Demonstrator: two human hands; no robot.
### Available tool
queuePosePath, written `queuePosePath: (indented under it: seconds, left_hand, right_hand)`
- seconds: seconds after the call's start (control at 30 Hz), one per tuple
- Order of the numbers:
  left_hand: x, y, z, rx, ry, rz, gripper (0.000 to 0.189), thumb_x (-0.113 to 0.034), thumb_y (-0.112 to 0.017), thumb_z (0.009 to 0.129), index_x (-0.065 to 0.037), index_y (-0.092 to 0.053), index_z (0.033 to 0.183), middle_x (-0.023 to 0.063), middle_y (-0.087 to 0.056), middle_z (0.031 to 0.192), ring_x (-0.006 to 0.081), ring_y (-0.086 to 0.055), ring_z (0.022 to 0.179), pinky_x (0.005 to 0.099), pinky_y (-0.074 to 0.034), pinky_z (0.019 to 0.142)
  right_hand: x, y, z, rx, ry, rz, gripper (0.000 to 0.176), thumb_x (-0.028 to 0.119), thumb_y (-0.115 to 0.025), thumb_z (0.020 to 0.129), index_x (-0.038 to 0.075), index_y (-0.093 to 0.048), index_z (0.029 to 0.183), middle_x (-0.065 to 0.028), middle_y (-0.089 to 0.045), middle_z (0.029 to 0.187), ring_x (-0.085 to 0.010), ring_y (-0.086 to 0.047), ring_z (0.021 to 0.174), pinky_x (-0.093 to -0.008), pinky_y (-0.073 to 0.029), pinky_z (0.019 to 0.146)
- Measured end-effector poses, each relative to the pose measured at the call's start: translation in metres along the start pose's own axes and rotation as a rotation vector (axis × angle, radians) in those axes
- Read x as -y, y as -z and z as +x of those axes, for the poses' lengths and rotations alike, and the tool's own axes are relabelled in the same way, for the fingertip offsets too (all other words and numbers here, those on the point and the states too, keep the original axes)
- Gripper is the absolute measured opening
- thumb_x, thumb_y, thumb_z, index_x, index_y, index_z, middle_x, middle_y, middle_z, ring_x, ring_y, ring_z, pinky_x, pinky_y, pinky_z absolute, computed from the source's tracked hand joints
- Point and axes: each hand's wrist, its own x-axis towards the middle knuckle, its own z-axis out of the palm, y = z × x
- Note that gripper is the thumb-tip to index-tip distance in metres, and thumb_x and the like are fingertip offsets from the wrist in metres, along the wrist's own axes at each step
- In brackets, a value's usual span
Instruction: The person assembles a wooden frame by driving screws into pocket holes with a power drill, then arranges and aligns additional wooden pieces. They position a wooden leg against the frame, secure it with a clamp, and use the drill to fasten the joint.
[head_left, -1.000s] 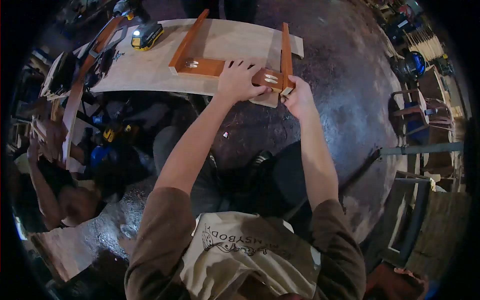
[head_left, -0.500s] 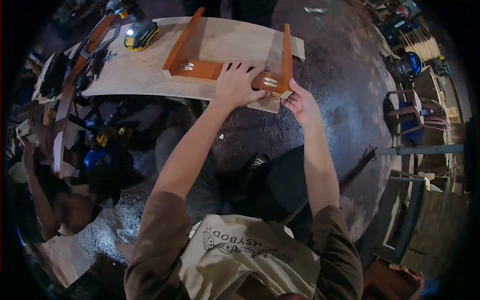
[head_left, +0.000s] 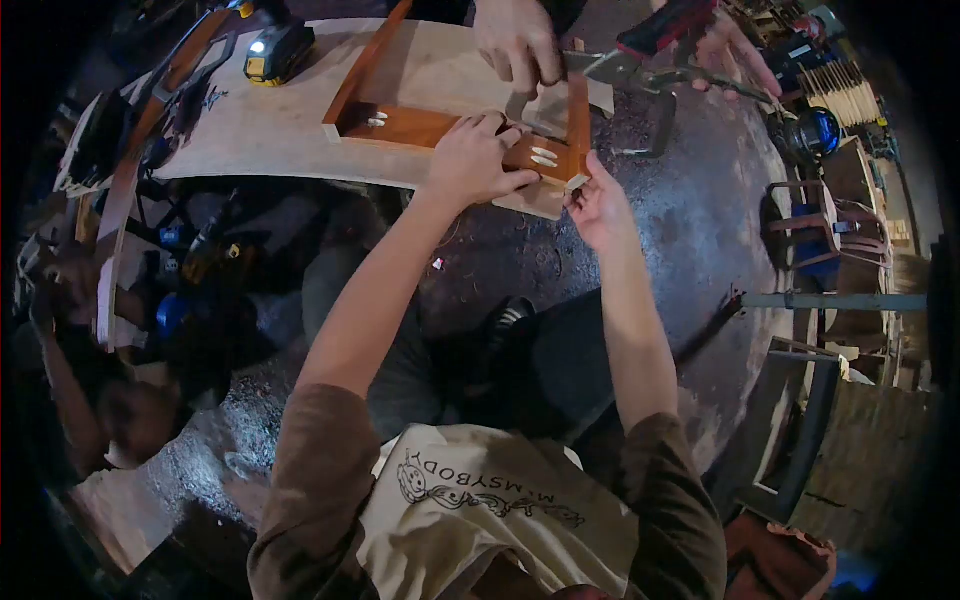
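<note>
A reddish-brown wooden frame (head_left: 400, 125), made of a rail with two side pieces, lies on a pale plywood board (head_left: 250, 130). Pairs of pale oval slots show in the rail near both ends. My left hand (head_left: 472, 162) grips the rail at its middle, fingers over the far edge and thumb pointing right. At the right corner, my right hand (head_left: 602, 205) holds the joint between thumb and fingers. Just beyond, a co-worker's hand (head_left: 515, 40) reaches in over the frame. Their other hand (head_left: 735, 55) is by a metal clamp (head_left: 650, 75) with a red and black handle.
A yellow and black cordless drill (head_left: 280, 55) stands on the board's left part, near scattered screws (head_left: 213, 98). A long wooden strip (head_left: 120, 215) crosses at the left. Another person (head_left: 140, 410) is low at left. A wooden chair (head_left: 830, 225) stands at right.
A co-worker's hands and the clamp have come into view from the far side, over the frame's right end. My hands keep their hold on the frame.
</note>
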Motion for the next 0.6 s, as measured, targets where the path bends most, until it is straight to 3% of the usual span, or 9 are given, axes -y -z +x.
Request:
queuePosePath:
  seconds: [0.1,0.27,0.47,0.6]
  left_hand:
    - [0.003,-0.005,-0.004,0.024,0.012,0.101,0.060,-0.059,-0.076,0.071,-0.012,-0.074,0.107,0.0089,-0.066,0.105,0.0288,-0.062,0.110,0.0398,-0.048,0.098]
    - [-0.008,-0.003,-0.011,-0.208,-0.047,0.014,0.044,-0.048,-0.079,0.071,-0.010,-0.077,0.092,0.0065,-0.065,0.093,0.0278,-0.064,0.093,0.0398,-0.051,0.089]
    - [-0.033,-0.009,-0.028,-0.293,0.036,-0.018,0.030,-0.033,-0.080,0.074,-0.011,-0.076,0.094,0.0059,-0.065,0.093,0.0264,-0.062,0.092,0.0378,-0.054,0.079]
    - [-0.049,-0.018,-0.034,-0.354,-0.044,0.016,0.028,-0.015,-0.076,0.078,-0.015,-0.076,0.106,0.0062,-0.065,0.090,0.0267,-0.062,0.089,0.0384,-0.054,0.075]
  right_hand:
    - [-0.001,-0.004,-0.002,0.007,-0.011,0.023,0.046,0.048,-0.073,0.090,0.010,-0.064,0.114,-0.0022,-0.063,0.103,-0.0158,-0.054,0.090,-0.0293,-0.043,0.081]
    - [-0.013,0.005,0.009,0.046,0.028,0.018,0.048,0.054,-0.069,0.091,0.010,-0.065,0.110,0.0025,-0.060,0.091,-0.0116,-0.052,0.081,-0.0283,-0.043,0.078]
    - [-0.017,-0.010,-0.004,-0.150,0.189,-0.016,0.045,0.050,-0.075,0.088,0.007,-0.065,0.098,0.0007,-0.060,0.079,-0.0097,-0.053,0.064,-0.0253,-0.043,0.059]
    - [-0.017,-0.011,-0.009,-0.148,0.174,0.005,0.046,0.052,-0.073,0.089,0.007,-0.065,0.098,0.0006,-0.061,0.079,-0.0098,-0.054,0.064,-0.0257,-0.044,0.059]
